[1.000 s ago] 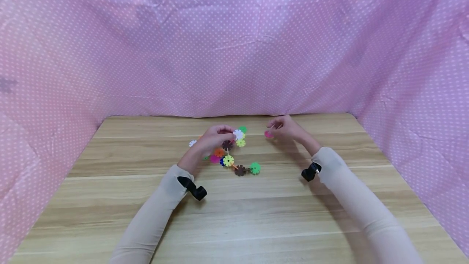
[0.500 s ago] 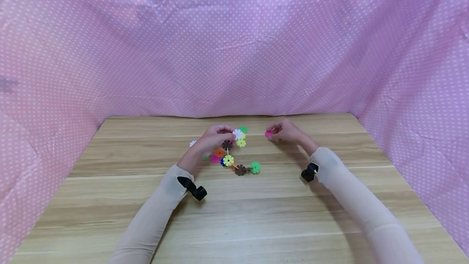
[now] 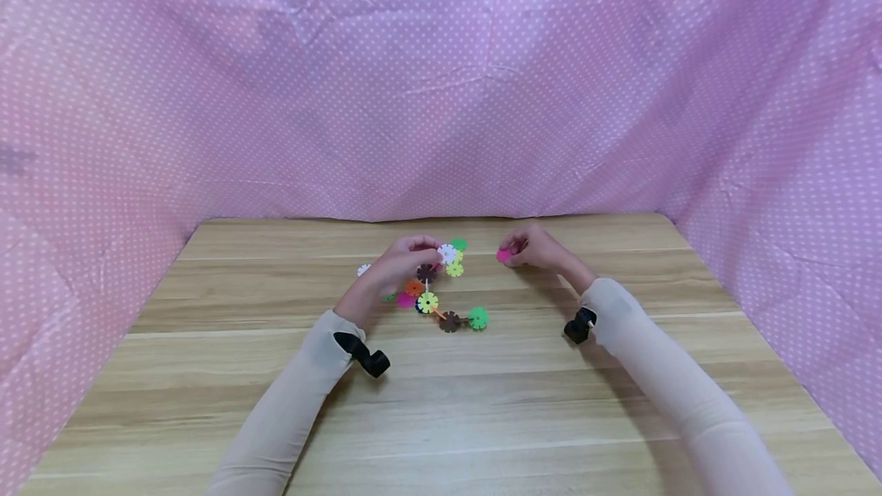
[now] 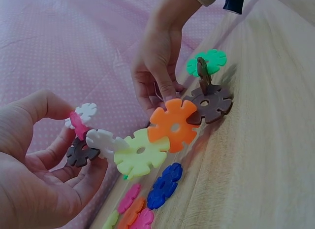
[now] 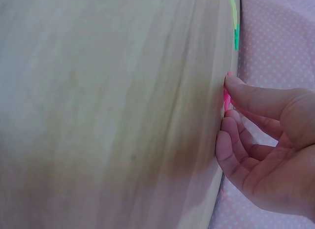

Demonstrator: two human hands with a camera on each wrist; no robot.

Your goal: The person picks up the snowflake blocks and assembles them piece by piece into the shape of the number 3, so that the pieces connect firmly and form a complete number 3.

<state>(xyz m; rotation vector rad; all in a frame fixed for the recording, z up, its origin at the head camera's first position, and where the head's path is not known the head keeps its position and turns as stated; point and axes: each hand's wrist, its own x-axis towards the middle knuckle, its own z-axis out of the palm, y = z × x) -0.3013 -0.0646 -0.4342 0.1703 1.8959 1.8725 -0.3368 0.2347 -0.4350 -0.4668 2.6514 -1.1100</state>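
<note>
- Arms reach forward over the wooden table (image 3: 482, 404), both in pale sleeves, each wrist with a black strap.
- Left hand (image 3: 403, 260) is raised over the chain of snowflake discs (image 4: 162, 133), fingers curled, pinching its brown disc (image 4: 79, 151) at the near end; the chain runs down to the table.
- Right hand (image 3: 534, 246) sits to the right, well apart from the chain, fingertips (image 5: 231, 83) pinching a single pink disc (image 3: 504, 255) just above the tabletop.
- No readable writing anywhere.

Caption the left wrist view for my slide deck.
Left hand pinches a chain of interlocking plastic discs on a wooden table.
</note>
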